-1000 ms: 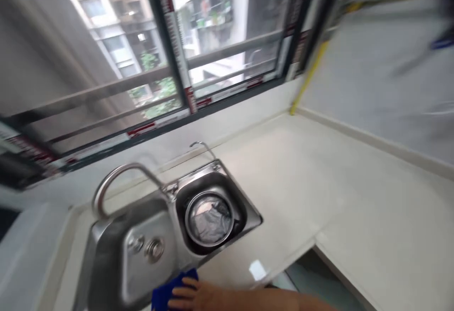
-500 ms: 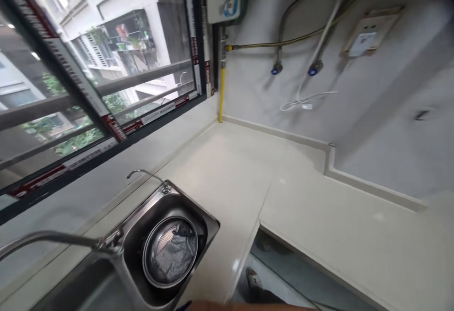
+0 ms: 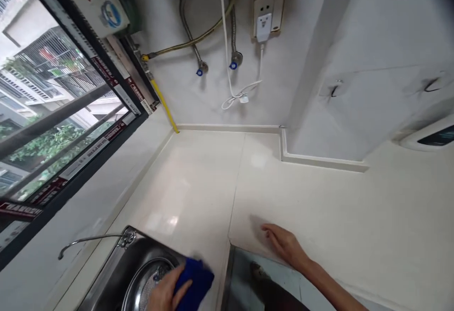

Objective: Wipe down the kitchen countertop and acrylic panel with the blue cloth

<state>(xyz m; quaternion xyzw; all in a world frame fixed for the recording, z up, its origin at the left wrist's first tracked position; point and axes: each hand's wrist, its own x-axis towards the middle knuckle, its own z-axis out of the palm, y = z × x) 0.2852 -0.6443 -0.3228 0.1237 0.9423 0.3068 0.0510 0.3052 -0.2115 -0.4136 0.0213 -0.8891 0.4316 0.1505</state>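
Note:
My left hand point(image 3: 165, 293) is closed on a folded blue cloth point(image 3: 196, 282) at the right edge of the steel sink point(image 3: 117, 266). Its fingertips press against the cloth. Beside that hand, a round metal pan point(image 3: 144, 280) sits in the sink, partly covered by it. My right hand point(image 3: 285, 246) hovers at the front edge of the cream countertop point(image 3: 283, 197), holding nothing. Its fingers are loosely bent and point left.
A thin curved faucet point(image 3: 92, 239) stands at the sink's back corner. The window point(image 3: 88, 145) is on the left. Hoses and a white cable point(image 3: 227, 41) hang on the wall by a socket point(image 3: 267, 11). A white device point(image 3: 431, 136) is at the right. The counter has a front cut-out.
Both hands have come into view, the left with the blue cloth. The view has turned right, so the sink appears lower and further left.

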